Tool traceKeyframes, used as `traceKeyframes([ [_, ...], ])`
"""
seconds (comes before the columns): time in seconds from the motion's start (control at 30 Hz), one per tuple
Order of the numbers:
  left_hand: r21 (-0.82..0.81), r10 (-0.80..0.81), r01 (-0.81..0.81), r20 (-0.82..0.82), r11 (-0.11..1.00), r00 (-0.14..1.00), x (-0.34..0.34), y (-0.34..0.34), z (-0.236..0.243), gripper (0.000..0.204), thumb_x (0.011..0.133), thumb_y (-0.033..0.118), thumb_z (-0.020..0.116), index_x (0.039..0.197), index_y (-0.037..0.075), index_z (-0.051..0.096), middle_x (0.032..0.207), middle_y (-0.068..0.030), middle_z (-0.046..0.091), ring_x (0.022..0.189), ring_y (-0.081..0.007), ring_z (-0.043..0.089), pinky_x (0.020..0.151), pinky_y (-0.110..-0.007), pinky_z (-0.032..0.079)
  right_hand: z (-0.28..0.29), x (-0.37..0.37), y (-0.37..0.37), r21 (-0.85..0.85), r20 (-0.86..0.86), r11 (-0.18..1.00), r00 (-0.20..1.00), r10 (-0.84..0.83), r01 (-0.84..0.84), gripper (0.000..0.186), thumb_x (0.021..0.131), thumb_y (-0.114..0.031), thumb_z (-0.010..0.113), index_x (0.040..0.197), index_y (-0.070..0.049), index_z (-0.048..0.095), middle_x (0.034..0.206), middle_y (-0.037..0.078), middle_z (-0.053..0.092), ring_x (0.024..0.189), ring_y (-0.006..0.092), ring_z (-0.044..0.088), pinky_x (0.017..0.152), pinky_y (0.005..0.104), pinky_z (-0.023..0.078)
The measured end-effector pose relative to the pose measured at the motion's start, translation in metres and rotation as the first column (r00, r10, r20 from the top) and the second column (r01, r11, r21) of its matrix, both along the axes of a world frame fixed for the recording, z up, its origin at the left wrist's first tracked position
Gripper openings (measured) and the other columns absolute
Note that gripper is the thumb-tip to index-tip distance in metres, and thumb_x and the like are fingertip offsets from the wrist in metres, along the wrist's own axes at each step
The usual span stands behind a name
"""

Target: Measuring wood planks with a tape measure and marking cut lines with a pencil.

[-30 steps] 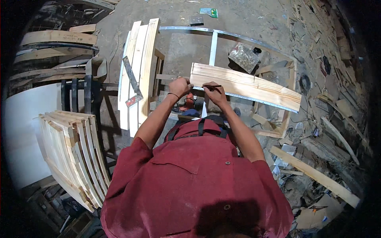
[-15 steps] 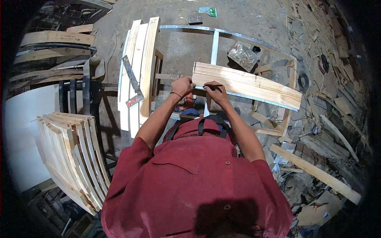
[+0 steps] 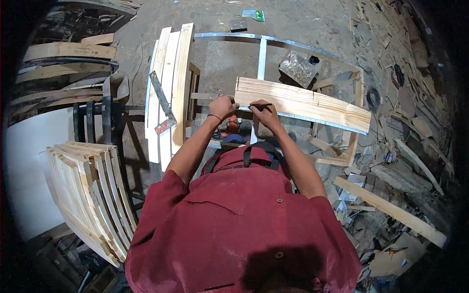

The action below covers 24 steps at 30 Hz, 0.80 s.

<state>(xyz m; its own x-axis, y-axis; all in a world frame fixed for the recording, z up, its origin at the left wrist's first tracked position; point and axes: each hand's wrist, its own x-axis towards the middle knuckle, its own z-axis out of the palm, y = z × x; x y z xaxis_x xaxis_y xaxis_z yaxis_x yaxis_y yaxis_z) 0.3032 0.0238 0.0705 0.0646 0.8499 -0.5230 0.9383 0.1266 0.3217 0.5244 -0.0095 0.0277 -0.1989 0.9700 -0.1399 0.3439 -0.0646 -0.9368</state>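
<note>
A pale wooden board [image 3: 298, 100] with a gently curved far edge lies across a metal frame [image 3: 263, 53] in front of me. A thin, speckled pale strip [image 3: 317, 121] runs along its near edge. My left hand [image 3: 223, 106] is closed just off the near left corner of the board; whatever its fingers pinch is hidden. Close beside it, my right hand [image 3: 264, 114] grips a slim dark pencil [image 3: 260, 104], held level over the near edge near the board's left end. The pencil's tip is too small to make out.
Left of the frame, long boards [image 3: 171, 83] carry a dark metal square [image 3: 162, 100]. Curved wooden pieces [image 3: 93, 190] are stacked at lower left. An orange power tool [image 3: 230, 128] sits below my hands. A rough block [image 3: 297, 68] lies beyond the board; scraps cover the right floor.
Both hands stay at the board's near left corner, with only a slight shift of my right hand and pencil. The whole view has moved a little.
</note>
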Motion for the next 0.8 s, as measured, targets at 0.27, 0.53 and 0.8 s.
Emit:
traceKeyframes([
  [0.27, -0.034, -0.022, 0.028, 0.165, 0.999, 0.986, -0.011, 0.01, -0.012, 0.044, 0.09, 0.052, 0.066, 0.104, 0.012, 0.079, 0.093, -0.0176, 0.075, 0.09, -0.0365, 0.072, 0.08, -0.045, 0.055, 0.029, 0.031, -0.008, 0.394, 0.033, 0.912, 0.989, -0.143, 0.119, 0.025, 0.095, -0.009, 0.063, 0.118, -0.001, 0.069, 0.101, 0.019, 0.07, 0.097, 0.0366, 0.066, 0.087, 0.0419, 0.052],
  [0.53, 0.032, 0.025, -0.033, 0.217, 0.999, 0.976, 0.001, 0.038, -0.005, 0.04, 0.091, 0.047, 0.072, 0.099, 0.009, 0.08, 0.071, -0.0171, 0.068, 0.066, -0.0304, 0.067, 0.067, -0.041, 0.051, 0.048, 0.072, -0.018, 0.253, -0.048, 0.908, 0.942, -0.332, 0.333, 0.022, 0.094, -0.011, 0.069, 0.114, -0.003, 0.073, 0.109, 0.017, 0.074, 0.105, 0.0284, 0.071, 0.09, 0.0356, 0.054],
  [0.8, 0.085, 0.013, -0.029, 0.182, 0.996, 0.983, 0.016, 0.048, -0.006, 0.04, 0.088, 0.043, 0.072, 0.103, 0.006, 0.078, 0.088, -0.0209, 0.074, 0.085, -0.0357, 0.073, 0.076, -0.042, 0.055, 0.032, 0.099, -0.047, 0.318, -0.036, 0.862, 0.914, -0.404, 0.394, 0.02, 0.095, -0.009, 0.068, 0.113, -0.001, 0.072, 0.104, 0.014, 0.074, 0.099, 0.0251, 0.071, 0.088, 0.0335, 0.054],
])
